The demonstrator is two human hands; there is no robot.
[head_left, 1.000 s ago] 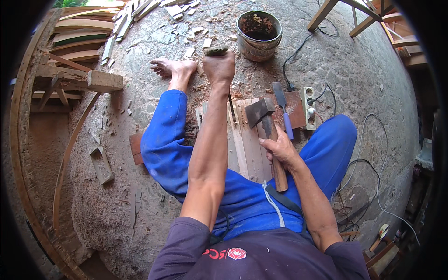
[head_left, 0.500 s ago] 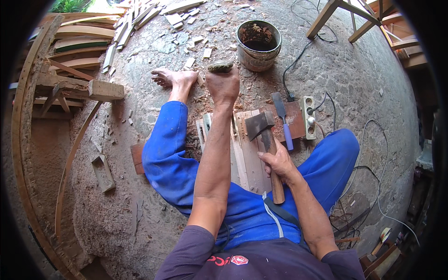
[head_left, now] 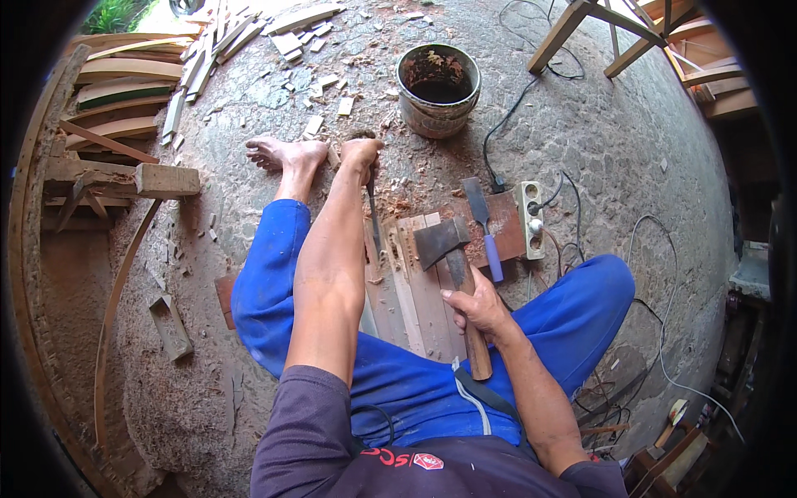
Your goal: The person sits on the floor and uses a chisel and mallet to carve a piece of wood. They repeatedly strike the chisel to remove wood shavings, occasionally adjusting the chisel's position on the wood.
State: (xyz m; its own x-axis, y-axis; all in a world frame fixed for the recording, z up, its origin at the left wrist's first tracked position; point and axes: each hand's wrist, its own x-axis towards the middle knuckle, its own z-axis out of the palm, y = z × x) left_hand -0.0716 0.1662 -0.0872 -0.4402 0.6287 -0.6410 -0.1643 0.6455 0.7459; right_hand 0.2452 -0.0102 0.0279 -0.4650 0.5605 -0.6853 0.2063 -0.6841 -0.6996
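Note:
My left hand (head_left: 359,155) is closed around the handle of a chisel (head_left: 374,212), most of the handle hidden in the fist. The blade slants down to the far left end of several wooden slats (head_left: 413,290) lying side by side between my legs; whether its tip touches is hard to tell. My right hand (head_left: 481,305) grips the wooden handle of a hatchet (head_left: 442,241). Its dark metal head hangs over the slats, turned to the left. Beside the hatchet lies a wide chisel with a purple handle (head_left: 491,253).
A dirty bucket (head_left: 438,112) stands beyond my hands. To the right, a white power strip (head_left: 531,220) lies beside a brown board (head_left: 505,224), with cords around it. Offcuts and shavings litter the floor. Curved timbers (head_left: 129,129) are stacked at left; wooden legs (head_left: 573,33) stand far right.
My left fist has shifted slightly left and tilted, so the chisel's blade now shows below it. My right hand keeps its hold on the hatchet. The whole view has shifted a little.

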